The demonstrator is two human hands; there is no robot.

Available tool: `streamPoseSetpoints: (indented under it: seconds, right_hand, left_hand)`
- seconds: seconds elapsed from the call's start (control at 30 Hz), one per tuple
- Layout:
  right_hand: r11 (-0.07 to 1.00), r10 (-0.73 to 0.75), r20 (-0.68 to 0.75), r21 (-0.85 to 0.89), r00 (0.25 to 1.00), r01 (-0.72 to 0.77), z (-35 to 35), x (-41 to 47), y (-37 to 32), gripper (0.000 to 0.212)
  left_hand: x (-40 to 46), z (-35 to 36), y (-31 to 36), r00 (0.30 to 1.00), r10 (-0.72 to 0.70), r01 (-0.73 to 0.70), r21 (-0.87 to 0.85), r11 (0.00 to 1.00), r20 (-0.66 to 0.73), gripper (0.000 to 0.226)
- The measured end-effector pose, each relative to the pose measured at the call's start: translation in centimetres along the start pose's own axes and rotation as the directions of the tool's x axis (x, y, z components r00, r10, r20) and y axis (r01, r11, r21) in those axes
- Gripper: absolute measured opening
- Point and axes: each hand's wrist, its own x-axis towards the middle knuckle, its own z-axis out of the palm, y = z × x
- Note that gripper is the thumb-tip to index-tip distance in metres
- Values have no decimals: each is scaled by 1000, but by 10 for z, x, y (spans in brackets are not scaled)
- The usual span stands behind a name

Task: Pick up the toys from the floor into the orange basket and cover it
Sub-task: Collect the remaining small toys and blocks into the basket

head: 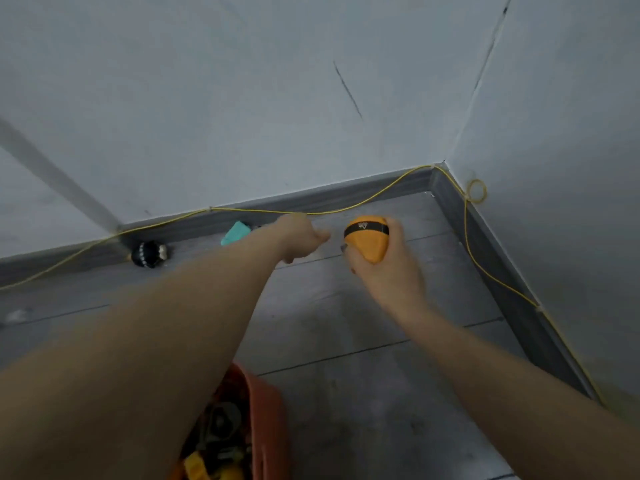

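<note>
My right hand (pixel 381 268) grips an orange toy (pixel 367 239) with a black band, held above the grey floor near the room's corner. My left hand (pixel 299 237) reaches out beside it toward the skirting board, fingers curled, with nothing visible in it. Just left of that hand a teal toy (pixel 235 233) lies against the skirting board. A black round toy (pixel 149 253) with white dots sits farther left by the wall. The orange basket (pixel 266 410) stands at the bottom centre under my left forearm, with several toys inside, some yellow.
A thin yellow cable (pixel 381 192) runs along the grey skirting board (pixel 346 197) and around the corner, with a small loop (pixel 477 191) on the right wall. White walls close the corner. Grey floor tiles (pixel 363 317) lie between my arms.
</note>
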Motion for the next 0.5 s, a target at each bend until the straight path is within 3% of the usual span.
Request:
streamPoseSetpoints:
  seconds: [0.1, 0.2, 0.33, 0.43, 0.5]
  right_hand:
    - [898, 76, 226, 407, 971, -165, 6, -17, -61, 71]
    - [859, -31, 357, 487, 933, -158, 0, -43, -123, 69]
    - [890, -108, 560, 423, 821, -171, -13, -85, -189, 67]
    - [953, -100, 695, 272, 712, -132, -18, -118, -208, 64]
    - [962, -49, 785, 204, 617, -183, -18, -143, -208, 62]
  left_hand:
    - [-48, -51, -17, 998, -19, 30, -183, 983, 63, 47]
    - [-104, -93, -46, 997, -54, 72, -352, 933, 61, 39]
    - [-182, -125, -92, 982, -42, 133, -514, 848, 185, 31]
    - [-218, -120, -124, 892, -7, 270, -519, 811, 451, 26]
    - [-228, -106, -146, 833, -31, 324, -442, 837, 552, 27]
